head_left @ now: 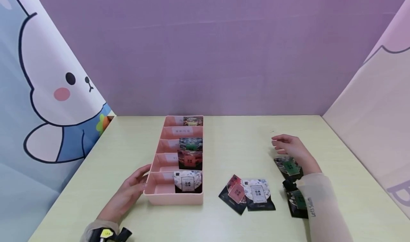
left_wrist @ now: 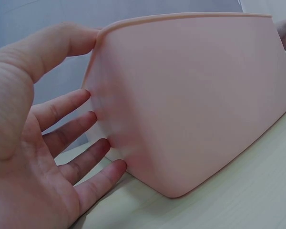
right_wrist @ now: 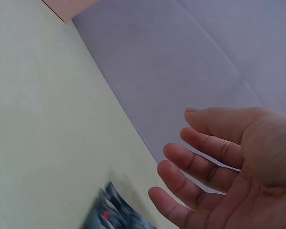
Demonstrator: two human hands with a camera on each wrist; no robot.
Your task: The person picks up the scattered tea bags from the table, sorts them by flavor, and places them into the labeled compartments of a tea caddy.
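Observation:
A long pink divided box (head_left: 174, 199) stands left of centre on the table. My left hand (head_left: 129, 189) touches its left side near the front corner. In the left wrist view the thumb lies at the rim and the spread fingertips (left_wrist: 115, 167) meet the wall. My right hand (head_left: 293, 149) hovers at the right, loosely bent and holding nothing, above a green-labelled sachet (head_left: 286, 168). Another green-labelled sachet (head_left: 296, 204) lies nearer, partly covered by the sleeve. In the right wrist view a blurred sachet corner (right_wrist: 112, 212) shows below the right fingers.
Between box and right arm, a red-labelled sachet (head_left: 234, 195) lies with its edge against a white floral sachet (head_left: 258, 195). Inside the box stand a white sachet (head_left: 188, 182), a red one (head_left: 190, 160), a green one (head_left: 191, 144) and, at the back, a patterned one (head_left: 193, 121).

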